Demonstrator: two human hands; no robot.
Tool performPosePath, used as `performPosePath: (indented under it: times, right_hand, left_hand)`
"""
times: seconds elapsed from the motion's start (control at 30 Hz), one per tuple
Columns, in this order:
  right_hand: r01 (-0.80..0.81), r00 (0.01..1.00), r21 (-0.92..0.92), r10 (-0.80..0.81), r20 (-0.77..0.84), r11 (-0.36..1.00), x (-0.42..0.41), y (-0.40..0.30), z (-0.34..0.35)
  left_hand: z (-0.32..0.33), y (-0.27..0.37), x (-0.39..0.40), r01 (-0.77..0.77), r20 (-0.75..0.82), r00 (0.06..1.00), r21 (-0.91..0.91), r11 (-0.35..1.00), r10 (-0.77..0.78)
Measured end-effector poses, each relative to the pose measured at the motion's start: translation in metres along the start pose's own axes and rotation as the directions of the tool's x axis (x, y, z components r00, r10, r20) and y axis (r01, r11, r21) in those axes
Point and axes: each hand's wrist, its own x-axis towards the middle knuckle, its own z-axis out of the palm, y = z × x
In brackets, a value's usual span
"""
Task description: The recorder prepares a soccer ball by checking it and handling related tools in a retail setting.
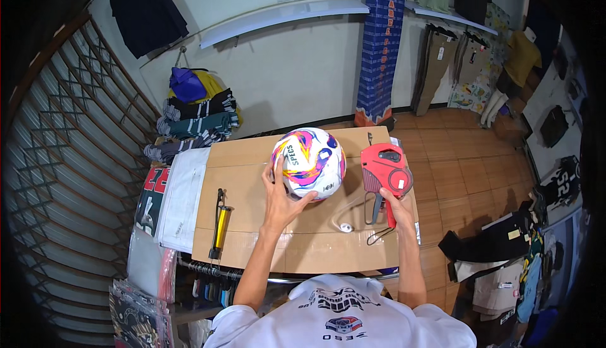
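Note:
A white Specs football [312,163] with pink, orange and purple swirls rests on a cardboard sheet [241,173] that covers the table. My left hand [284,201] grips its near left side, fingers and thumb spread over the surface. A small white sticker sits on the ball's upper right. My right hand [400,206] holds a red price labeller [386,168] by its grip, at the table's right side; its dark lever and wrist loop show below. Between the hands, near the labeller, lies a small white roll [346,228] with a strip of backing trailing from it.
A yellow and black hand pump [221,227] lies at the left of the cardboard. White packaged goods [182,196] and folded clothes [199,125] line the left edge. A blue pillar [378,45] stands beyond the table. A clothes rail [208,270] runs under the near edge; more garments hang at right.

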Motion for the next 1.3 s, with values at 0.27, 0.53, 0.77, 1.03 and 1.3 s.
performPosePath:
  times: [0.27, 0.53, 0.77, 1.03, 1.3]
  right_hand:
    - [-0.013, 0.996, -0.215, -0.008, -0.094, 0.977, 0.016, 0.014, -0.017]
    - [-0.048, 0.986, -0.281, 0.001, -0.164, 0.959, 0.017, 0.018, -0.006]
    - [0.005, 0.883, -0.846, -0.401, -0.246, 0.532, 0.011, 0.028, -0.012]
    - [-0.191, 0.846, -0.881, -0.383, -0.372, 0.433, -0.032, -0.016, 0.041]
    - [0.135, 0.991, -0.136, -0.131, 0.035, 0.981, -0.005, 0.004, 0.127]
  left_hand:
    - [-0.013, -0.021, -0.012, 0.0, 0.018, 1.0, -0.006, 1.0, 0.0]
    - [-0.014, -0.041, -0.015, 0.064, -0.008, 0.998, -0.185, 0.981, -0.066]
    - [-0.008, -0.052, -0.013, 0.083, -0.009, 0.996, -0.321, 0.943, -0.091]
    - [-0.026, -0.063, -0.016, 0.137, 0.076, 0.99, -0.322, 0.937, -0.118]
    - [-0.034, -0.077, -0.012, 0.091, 0.173, 0.985, -0.438, 0.894, -0.016]
